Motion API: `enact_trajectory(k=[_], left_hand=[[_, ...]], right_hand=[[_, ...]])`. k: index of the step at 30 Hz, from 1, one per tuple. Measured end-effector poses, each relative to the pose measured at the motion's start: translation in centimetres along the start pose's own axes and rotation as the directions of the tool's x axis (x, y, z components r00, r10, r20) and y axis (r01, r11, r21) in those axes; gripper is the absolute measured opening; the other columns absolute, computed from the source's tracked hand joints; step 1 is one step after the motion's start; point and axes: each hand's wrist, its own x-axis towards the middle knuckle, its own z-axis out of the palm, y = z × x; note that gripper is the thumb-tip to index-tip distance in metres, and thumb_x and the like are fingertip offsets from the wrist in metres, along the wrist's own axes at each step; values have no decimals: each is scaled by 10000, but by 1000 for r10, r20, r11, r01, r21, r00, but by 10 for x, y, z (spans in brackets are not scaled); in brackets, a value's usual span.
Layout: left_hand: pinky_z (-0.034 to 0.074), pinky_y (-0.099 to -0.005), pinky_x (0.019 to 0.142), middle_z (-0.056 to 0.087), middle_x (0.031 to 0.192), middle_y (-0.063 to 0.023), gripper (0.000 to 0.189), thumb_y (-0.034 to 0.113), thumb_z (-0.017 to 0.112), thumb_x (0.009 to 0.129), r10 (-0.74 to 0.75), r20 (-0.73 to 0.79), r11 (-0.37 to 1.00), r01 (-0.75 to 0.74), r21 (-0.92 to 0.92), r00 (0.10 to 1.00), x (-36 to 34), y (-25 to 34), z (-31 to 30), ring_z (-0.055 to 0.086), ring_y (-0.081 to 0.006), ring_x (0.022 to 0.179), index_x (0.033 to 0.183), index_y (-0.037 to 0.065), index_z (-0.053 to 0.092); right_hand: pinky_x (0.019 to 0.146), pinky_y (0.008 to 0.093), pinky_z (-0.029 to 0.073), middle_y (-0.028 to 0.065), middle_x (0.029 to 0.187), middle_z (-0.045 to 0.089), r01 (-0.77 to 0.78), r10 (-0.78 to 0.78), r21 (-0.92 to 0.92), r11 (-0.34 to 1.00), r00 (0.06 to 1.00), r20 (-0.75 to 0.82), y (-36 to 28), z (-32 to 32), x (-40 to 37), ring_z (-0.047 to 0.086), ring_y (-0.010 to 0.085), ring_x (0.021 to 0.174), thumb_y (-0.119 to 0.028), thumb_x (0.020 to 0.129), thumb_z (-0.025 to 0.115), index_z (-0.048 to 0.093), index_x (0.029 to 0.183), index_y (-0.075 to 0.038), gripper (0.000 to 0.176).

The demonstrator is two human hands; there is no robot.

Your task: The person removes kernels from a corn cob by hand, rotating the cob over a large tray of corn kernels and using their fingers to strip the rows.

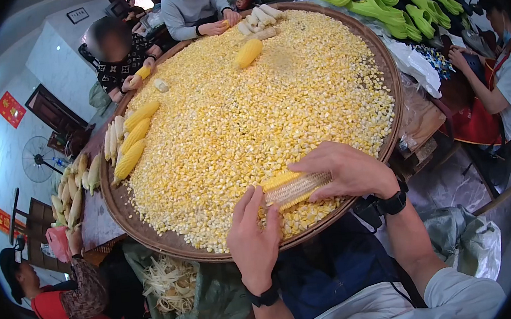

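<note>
A partly shelled corn cob lies level between my two hands, just over the near edge of the tray. Several rows are stripped to the pale core, while yellow kernels stay along its upper and lower sides. My left hand grips the left end, thumb and fingers on either side. My right hand is wrapped over the right end, its fingers partly hiding the cob. Beneath both hands spreads a thick layer of loose corn kernels in a large round brown tray.
Whole yellow cobs and stripped cobs lie around the kernels. Two people sit at the far side, one holding a cob. Unhusked corn is piled left. A husk sack stands below. Green shoes lie at upper right.
</note>
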Motion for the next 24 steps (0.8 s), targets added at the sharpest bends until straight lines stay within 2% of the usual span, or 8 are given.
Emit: enact_trajectory(k=[5, 11, 20, 24], left_hand=[[649, -415, 967, 761, 1449, -199, 419, 70, 880, 964, 65, -44, 998, -65, -5, 997, -1, -6, -2, 785, -339, 1209, 1367, 13, 778], [669, -383, 848, 738, 1490, -178, 329, 56, 882, 964, 9, -42, 996, -12, -86, 999, -2, -13, 3, 803, -274, 1145, 1272, 32, 769], [648, -397, 838, 748, 1468, -180, 312, 78, 885, 965, -7, -17, 998, 6, -63, 1000, -1, -9, -1, 803, -284, 1145, 1237, 39, 737], [643, -410, 861, 749, 1465, -190, 285, 79, 890, 954, -60, 4, 994, 60, -94, 998, 0, -8, 0, 799, -302, 1175, 1191, 36, 738]], right_hand=[[1114, 472, 536, 184, 1361, 784, -5, 5, -2, 1000, 1000, 9, -3, -2, 1, 703, 405, 1242, -307, 834, 976, 739, 1503, -70, 748], [1117, 478, 541, 165, 1342, 798, -1, 1, 0, 1000, 1000, -3, 0, 0, 0, 719, 392, 1241, -319, 826, 988, 749, 1501, -94, 751], [1116, 479, 547, 159, 1334, 804, 3, -3, -10, 1000, 1000, -1, -1, -1, 0, 725, 387, 1245, -316, 815, 998, 751, 1505, -108, 762], [1115, 480, 548, 161, 1335, 803, 9, -9, -1, 1000, 1000, -5, 0, 0, 0, 726, 388, 1245, -322, 814, 999, 749, 1509, -111, 768]])
